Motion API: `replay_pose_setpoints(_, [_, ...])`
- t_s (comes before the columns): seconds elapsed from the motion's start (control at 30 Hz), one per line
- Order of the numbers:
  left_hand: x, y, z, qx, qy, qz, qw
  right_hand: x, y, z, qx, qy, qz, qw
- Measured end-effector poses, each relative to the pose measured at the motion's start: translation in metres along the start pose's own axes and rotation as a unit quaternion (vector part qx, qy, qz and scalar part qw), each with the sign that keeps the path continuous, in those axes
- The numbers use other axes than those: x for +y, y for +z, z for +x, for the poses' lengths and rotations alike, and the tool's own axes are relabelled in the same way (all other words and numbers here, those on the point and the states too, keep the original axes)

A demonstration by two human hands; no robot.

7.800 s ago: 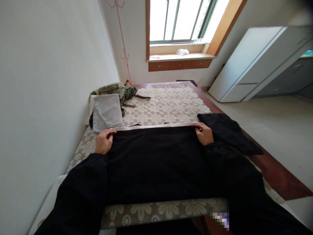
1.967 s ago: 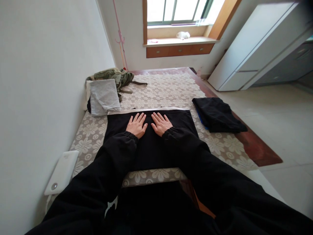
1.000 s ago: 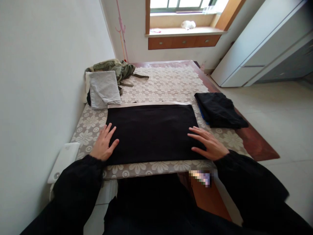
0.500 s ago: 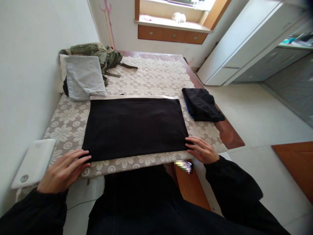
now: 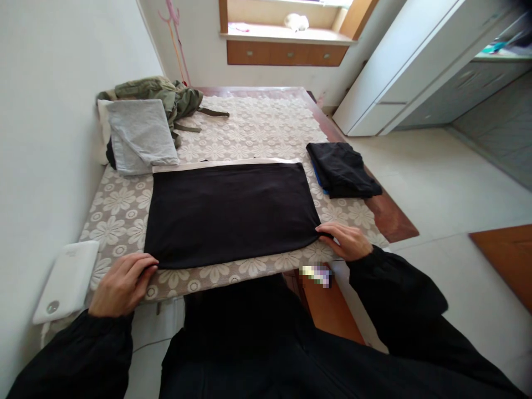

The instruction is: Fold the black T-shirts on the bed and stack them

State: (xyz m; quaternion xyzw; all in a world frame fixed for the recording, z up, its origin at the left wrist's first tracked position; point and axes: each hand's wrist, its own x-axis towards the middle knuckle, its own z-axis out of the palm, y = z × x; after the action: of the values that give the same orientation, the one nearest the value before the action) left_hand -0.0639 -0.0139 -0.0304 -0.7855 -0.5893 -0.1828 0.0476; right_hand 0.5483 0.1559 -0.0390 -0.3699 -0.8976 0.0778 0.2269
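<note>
A black garment (image 5: pixel 230 213), folded into a wide rectangle with a pale strip along its far edge, lies flat on a table with a floral lace cloth (image 5: pixel 253 122). At its near left corner, my left hand (image 5: pixel 122 281) is closed, pinching the fabric between thumb and fingers. My right hand (image 5: pixel 344 239) grips the near right corner, where the cloth bunches slightly at the fingertips. Its kind of garment cannot be told from this folded shape.
Folded grey cloth (image 5: pixel 141 133) lies at the far left beside a green backpack (image 5: pixel 178 100). Folded dark clothes (image 5: pixel 343 169) rest on the table's right side. A white power bank (image 5: pixel 68 281) with a cable sits near the left wall. An orange-brown surface (image 5: pixel 332 310) is below the table edge.
Both hands have gone from fingers laid flat on the near corners to pinching them. The right corner has lifted and bunched a little. The view has shifted slightly.
</note>
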Motion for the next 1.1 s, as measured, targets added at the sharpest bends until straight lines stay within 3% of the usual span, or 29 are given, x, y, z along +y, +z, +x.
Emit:
replay_pose_setpoints(0.17, [-0.007,-0.007,-0.005,-0.031,0.011,-0.056,0.998,0.006,0.0,-0.017,0.004,-0.004,0.079,0.997])
replay_pose_setpoints(0.3, [-0.009,-0.006,-0.005,-0.034,-0.006,-0.058,0.998,0.005,0.002,-0.021,0.044,0.09,0.145,0.984])
replay_pose_setpoints(0.43, [-0.009,-0.003,-0.002,-0.045,-0.018,-0.054,0.997,0.006,0.001,-0.011,0.042,0.184,0.189,0.964])
replay_pose_setpoints(0.63, [-0.006,-0.003,0.002,-0.031,-0.013,-0.049,0.998,0.015,0.004,0.007,0.091,0.32,0.228,0.915])
replay_pose_setpoints(0.8, [-0.003,-0.002,-0.001,-0.013,-0.034,-0.061,0.997,0.017,0.007,0.014,0.098,0.344,0.277,0.892])
replay_pose_setpoints(1.1, [0.014,-0.001,0.002,0.015,-0.207,-0.021,0.978,0.02,0.007,0.01,0.097,0.324,0.277,0.899])
